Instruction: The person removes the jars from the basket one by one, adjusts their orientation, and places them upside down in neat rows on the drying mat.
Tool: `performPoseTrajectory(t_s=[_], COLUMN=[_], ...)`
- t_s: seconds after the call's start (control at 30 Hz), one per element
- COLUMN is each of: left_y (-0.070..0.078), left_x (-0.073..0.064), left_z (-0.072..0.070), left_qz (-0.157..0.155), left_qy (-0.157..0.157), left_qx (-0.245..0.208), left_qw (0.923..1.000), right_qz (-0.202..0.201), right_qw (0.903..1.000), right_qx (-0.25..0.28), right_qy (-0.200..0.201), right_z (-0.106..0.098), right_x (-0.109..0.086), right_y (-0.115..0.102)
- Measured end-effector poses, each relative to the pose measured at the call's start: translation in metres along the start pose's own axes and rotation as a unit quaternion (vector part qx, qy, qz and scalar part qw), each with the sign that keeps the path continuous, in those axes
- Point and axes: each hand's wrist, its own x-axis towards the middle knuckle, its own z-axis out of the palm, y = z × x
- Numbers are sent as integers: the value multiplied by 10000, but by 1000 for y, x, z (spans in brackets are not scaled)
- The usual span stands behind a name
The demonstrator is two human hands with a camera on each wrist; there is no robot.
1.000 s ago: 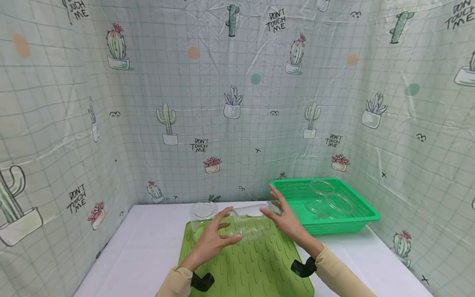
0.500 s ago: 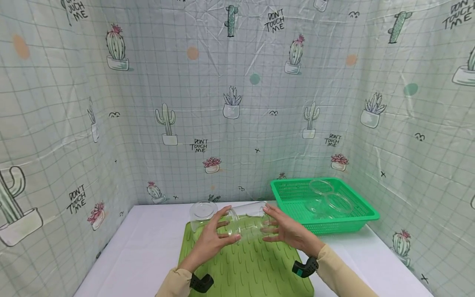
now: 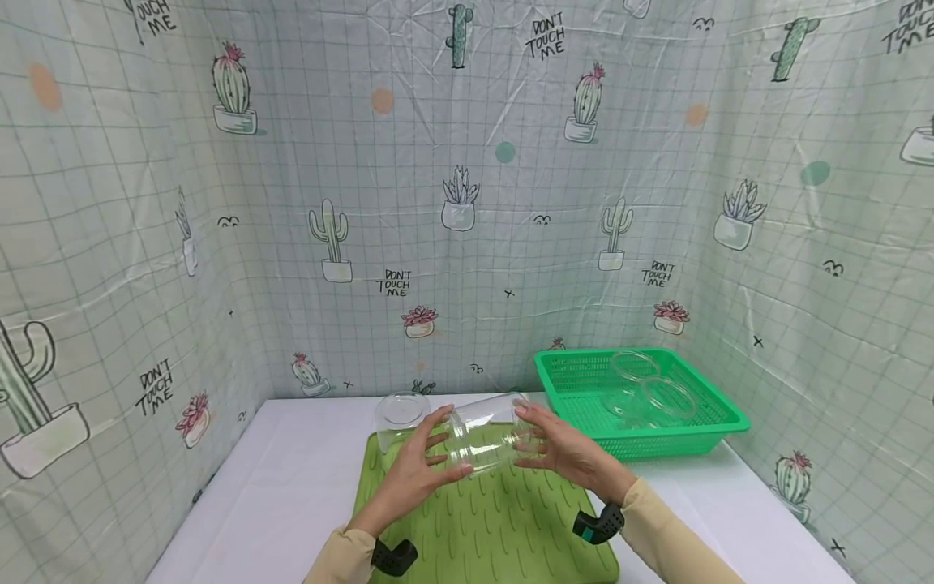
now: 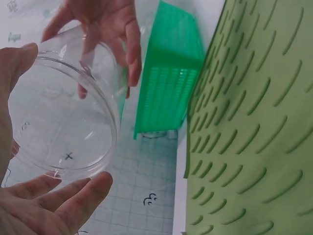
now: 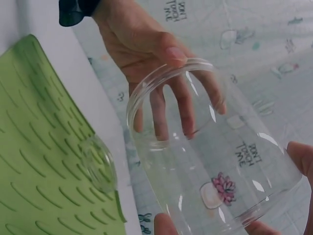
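A clear cylindrical jar (image 3: 487, 442) is held on its side above the green mat (image 3: 503, 523), between both hands. My left hand (image 3: 419, 466) grips its rimmed end, thumb on one side and fingers spread round the other. At the opposite end my right hand (image 3: 567, 453) holds the jar with fingers and thumb apart. The left wrist view looks into the wide rim of the jar (image 4: 63, 117). Seen from the right wrist, the left thumb lies on the rim of the jar (image 5: 215, 161). Part of the right palm is hidden.
Another clear container (image 3: 403, 412) stands at the mat's far left corner, behind the left hand. A green perforated basket (image 3: 657, 446) sits at the back right with several clear round pieces (image 3: 667, 397) inside. Cactus-print cloth (image 3: 467, 268) walls surround the white table (image 3: 255, 487).
The right hand has lowered from the jar's upper side to wrap round its right end. Since then the jar has tilted slightly, its right end higher. The left hand keeps its grip.
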Motion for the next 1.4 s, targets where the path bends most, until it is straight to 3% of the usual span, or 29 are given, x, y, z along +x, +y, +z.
performPoseTrajectory(t_s=[0.17, 0.3, 0.43, 0.53, 0.63, 0.73, 0.83, 1.03, 1.23, 1.4], left_y=[-4, -6, -8, -12, -18, -23, -27, -37, -46, -50], left_x=[-5, -14, -30, -44, -57, -67, -73, -75, -74, -73], left_z=[-4, -11, -21, -26, -27, -27, -27, -25, -24, -25], left_qz=[60, 54, -40, -200, -317, -340, -313, -260, -125, 32], left_qy=[-62, -358, -1027, -1621, -1981, -2069, -2054, -2110, -2165, -2245], left_qx=[242, 709, 1653, 2213, 2443, 2533, 2533, 2618, 2975, 3222], left_qw=[9997, 9968, 9809, 9614, 9487, 9444, 9448, 9414, 9298, 9196], right_qz=[-144, -337, -593, -838, -1190, -1548, -1844, -2090, -1876, -2008], right_qw=[9987, 9922, 9761, 9563, 9303, 9003, 8748, 8405, 8299, 8282], right_qx=[-322, -736, -1442, -2101, -2756, -3363, -3788, -4393, -4758, -4761], right_qy=[364, 946, 1514, 1853, 2107, 2288, 2391, 2385, 2229, 2172], right_z=[3, 3, 1, -1, 0, 2, 4, 11, 17, 19], right_x=[3, 7, 12, 16, 22, 29, 36, 51, 63, 69], right_y=[-1, -3, -4, -3, 0, 5, 10, 19, 28, 36])
